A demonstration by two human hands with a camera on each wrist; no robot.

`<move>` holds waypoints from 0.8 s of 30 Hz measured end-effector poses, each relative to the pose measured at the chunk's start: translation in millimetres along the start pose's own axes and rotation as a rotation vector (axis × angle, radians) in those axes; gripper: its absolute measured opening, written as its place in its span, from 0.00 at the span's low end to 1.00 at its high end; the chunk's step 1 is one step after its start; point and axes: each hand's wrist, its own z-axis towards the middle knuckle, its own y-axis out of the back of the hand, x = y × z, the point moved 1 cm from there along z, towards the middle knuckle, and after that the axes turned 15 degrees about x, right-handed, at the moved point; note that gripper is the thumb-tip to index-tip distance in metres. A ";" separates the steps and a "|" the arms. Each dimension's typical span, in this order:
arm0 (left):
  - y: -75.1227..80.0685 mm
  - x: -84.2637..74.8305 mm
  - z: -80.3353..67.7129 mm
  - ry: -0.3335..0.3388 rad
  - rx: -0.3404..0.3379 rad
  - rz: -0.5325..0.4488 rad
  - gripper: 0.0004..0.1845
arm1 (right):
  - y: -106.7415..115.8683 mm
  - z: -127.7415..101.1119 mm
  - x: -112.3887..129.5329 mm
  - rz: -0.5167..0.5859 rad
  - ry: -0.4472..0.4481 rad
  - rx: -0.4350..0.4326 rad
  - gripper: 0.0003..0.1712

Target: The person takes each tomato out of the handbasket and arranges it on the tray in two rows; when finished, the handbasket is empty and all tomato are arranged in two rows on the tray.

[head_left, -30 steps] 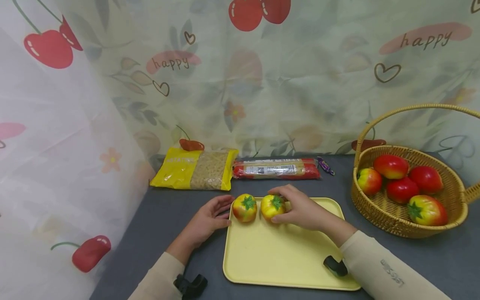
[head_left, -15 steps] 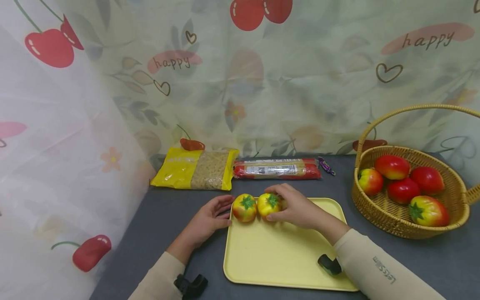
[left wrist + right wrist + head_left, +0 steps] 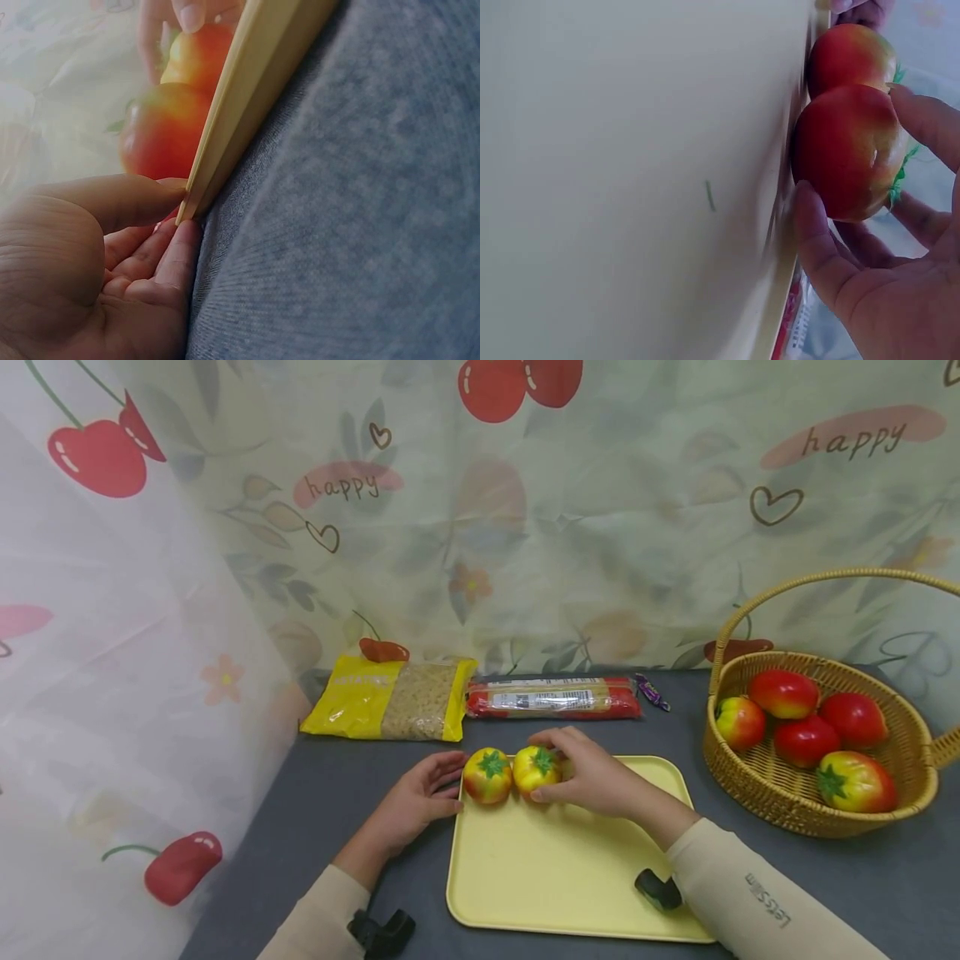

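Two red-and-yellow tomatoes with green star-shaped tops sit side by side at the far left corner of a pale yellow tray (image 3: 555, 877). My right hand (image 3: 596, 775) grips the right tomato (image 3: 536, 765), thumb on the near side and fingers round the far side. In the right wrist view this tomato (image 3: 847, 154) overlaps the left tomato (image 3: 851, 60). My left hand (image 3: 416, 793) lies along the tray's left edge, beside the left tomato (image 3: 487, 777). Its thumb and fingertips (image 3: 176, 191) touch the tray rim (image 3: 225, 127), loosely bent, in the left wrist view.
A wicker basket (image 3: 787, 810) with several red and yellow fruits stands at the right. Along the back lie a yellow bag of pasta (image 3: 393, 697), a red-ended clear packet (image 3: 555, 697) and a purple-wrapped sweet (image 3: 651, 692). A patterned curtain (image 3: 562, 568) hangs behind.
My right hand has slid its tomato left along the tray, closing most of the gap to the left tomato. My left hand has stayed at the tray's edge.
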 end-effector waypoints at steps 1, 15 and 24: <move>0.0 0.2 0.0 -0.001 0.000 0.001 0.41 | 0.2 -0.7 -0.3 0.002 0.002 -0.002 0.41; -0.1 -0.4 -0.6 -0.003 0.004 -0.005 0.41 | 19.2 -24.4 -4.3 0.083 0.050 -0.052 0.39; 0.0 0.1 -0.1 -0.001 -0.001 -0.002 0.41 | 41.8 -51.3 -2.4 0.073 0.080 -0.156 0.34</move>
